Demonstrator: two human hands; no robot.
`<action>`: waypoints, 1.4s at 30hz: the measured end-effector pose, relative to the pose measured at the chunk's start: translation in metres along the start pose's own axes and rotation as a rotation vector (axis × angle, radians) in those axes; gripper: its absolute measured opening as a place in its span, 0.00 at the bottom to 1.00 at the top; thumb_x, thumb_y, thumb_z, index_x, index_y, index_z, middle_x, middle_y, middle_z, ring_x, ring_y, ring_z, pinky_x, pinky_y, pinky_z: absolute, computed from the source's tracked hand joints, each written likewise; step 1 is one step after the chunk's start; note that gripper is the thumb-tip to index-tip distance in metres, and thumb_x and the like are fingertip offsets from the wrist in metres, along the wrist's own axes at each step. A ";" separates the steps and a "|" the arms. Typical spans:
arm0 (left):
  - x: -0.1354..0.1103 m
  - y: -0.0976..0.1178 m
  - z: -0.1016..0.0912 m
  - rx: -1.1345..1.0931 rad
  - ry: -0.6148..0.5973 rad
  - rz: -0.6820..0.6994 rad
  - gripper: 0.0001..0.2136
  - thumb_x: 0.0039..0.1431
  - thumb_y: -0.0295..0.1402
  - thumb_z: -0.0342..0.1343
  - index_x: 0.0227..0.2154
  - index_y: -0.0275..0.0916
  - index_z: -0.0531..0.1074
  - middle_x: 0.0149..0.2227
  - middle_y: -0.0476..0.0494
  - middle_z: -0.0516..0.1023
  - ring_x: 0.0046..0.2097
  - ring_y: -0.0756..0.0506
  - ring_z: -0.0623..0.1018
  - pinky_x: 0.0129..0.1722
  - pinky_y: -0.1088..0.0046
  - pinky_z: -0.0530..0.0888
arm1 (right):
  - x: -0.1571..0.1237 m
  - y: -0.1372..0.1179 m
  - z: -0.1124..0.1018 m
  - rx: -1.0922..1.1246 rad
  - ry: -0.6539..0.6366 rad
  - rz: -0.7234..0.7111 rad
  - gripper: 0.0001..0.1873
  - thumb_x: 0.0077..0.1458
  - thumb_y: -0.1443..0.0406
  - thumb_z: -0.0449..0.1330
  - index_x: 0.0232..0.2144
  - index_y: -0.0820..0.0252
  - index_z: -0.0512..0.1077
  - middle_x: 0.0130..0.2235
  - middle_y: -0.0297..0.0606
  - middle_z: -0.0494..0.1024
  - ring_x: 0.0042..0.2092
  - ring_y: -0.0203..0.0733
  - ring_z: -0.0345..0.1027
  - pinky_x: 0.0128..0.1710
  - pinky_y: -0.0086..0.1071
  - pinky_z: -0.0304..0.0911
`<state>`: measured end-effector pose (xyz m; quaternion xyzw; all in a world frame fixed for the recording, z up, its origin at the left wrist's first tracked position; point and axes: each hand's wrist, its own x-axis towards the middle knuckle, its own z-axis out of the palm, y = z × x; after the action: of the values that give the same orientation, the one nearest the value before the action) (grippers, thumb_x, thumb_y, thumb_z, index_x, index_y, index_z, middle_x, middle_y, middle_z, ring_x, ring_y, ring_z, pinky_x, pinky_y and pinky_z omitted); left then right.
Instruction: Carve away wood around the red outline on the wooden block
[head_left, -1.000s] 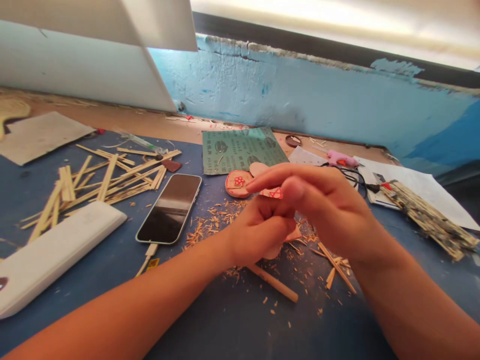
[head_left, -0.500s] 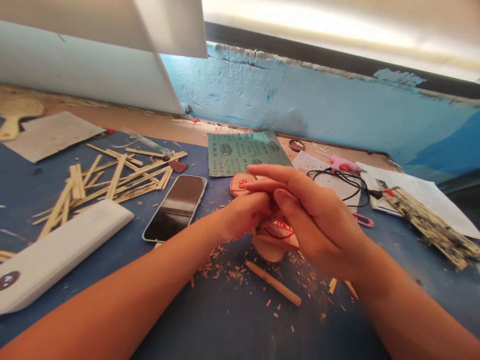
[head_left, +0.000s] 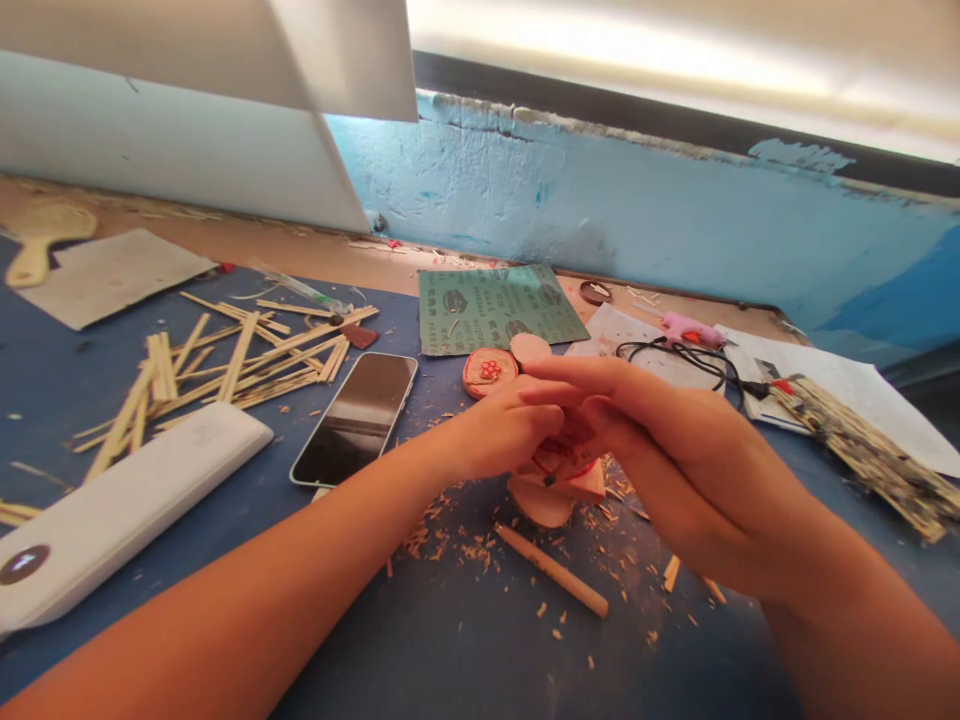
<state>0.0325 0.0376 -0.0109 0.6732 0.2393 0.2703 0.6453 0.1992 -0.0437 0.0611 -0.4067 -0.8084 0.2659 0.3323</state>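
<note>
My left hand (head_left: pixel 517 425) is closed, its fingertips partly hidden, above a small wooden block (head_left: pixel 589 483) with red lines on it. What it holds, if anything, is hidden. My right hand (head_left: pixel 667 440) reaches in from the right with fingers stretched out, touching the left hand's fingers. Under the block lies a pale wooden disc (head_left: pixel 541 507). Just beyond the hands are a round wood piece (head_left: pixel 484 380) with a red flower and another plain disc (head_left: pixel 531 347). A tapered wooden stick (head_left: pixel 559 570) lies in front, among wood shavings (head_left: pixel 442 525).
To the left are a phone (head_left: pixel 356 420), a white power bank (head_left: pixel 142 505) and several thin wooden sticks (head_left: pixel 244 360). Green sandpaper (head_left: pixel 487 310) lies at the back. Rightward are a pink glue gun (head_left: pixel 686 330), its black cable and a rough wooden slab (head_left: pixel 862 450).
My right hand has shifted right and slightly down, its fingers sliding along the left hand. More of the flower piece and the plain disc behind now shows. The view has shifted slightly.
</note>
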 end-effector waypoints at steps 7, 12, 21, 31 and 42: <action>-0.007 0.007 0.003 0.401 0.108 -0.027 0.04 0.50 0.24 0.54 0.27 0.39 0.71 0.30 0.47 0.77 0.35 0.45 0.74 0.35 0.68 0.69 | -0.014 0.031 0.009 0.410 0.087 0.179 0.20 0.77 0.66 0.50 0.64 0.51 0.71 0.52 0.40 0.84 0.53 0.45 0.81 0.45 0.35 0.82; -0.009 0.001 -0.003 0.653 0.256 -0.210 0.11 0.59 0.42 0.60 0.31 0.40 0.68 0.28 0.44 0.74 0.30 0.42 0.72 0.29 0.67 0.61 | -0.018 0.050 0.005 0.401 0.109 0.184 0.17 0.77 0.65 0.50 0.61 0.54 0.73 0.50 0.41 0.84 0.44 0.42 0.83 0.45 0.37 0.81; -0.003 -0.007 -0.008 0.286 0.217 -0.429 0.28 0.51 0.46 0.67 0.50 0.37 0.66 0.26 0.52 0.75 0.23 0.46 0.75 0.19 0.73 0.67 | -0.016 0.060 -0.010 0.072 -0.099 0.248 0.05 0.65 0.65 0.67 0.43 0.57 0.80 0.28 0.30 0.80 0.26 0.32 0.72 0.23 0.23 0.62; 0.002 0.003 -0.005 0.109 0.325 -0.181 0.17 0.56 0.47 0.66 0.37 0.38 0.76 0.35 0.43 0.81 0.34 0.46 0.78 0.32 0.71 0.73 | -0.016 0.058 -0.011 0.453 -0.045 0.417 0.11 0.57 0.63 0.74 0.39 0.57 0.77 0.28 0.28 0.77 0.25 0.28 0.67 0.22 0.19 0.58; 0.003 -0.009 0.018 0.103 0.424 -0.040 0.11 0.60 0.40 0.56 0.25 0.40 0.69 0.24 0.52 0.71 0.29 0.49 0.70 0.31 0.71 0.67 | -0.012 0.056 -0.004 0.836 -0.033 0.397 0.14 0.53 0.70 0.77 0.37 0.59 0.77 0.31 0.31 0.82 0.32 0.33 0.79 0.33 0.22 0.74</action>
<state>0.0465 0.0268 -0.0202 0.6285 0.3966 0.3803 0.5506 0.2339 -0.0235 0.0206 -0.3804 -0.5433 0.6340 0.3977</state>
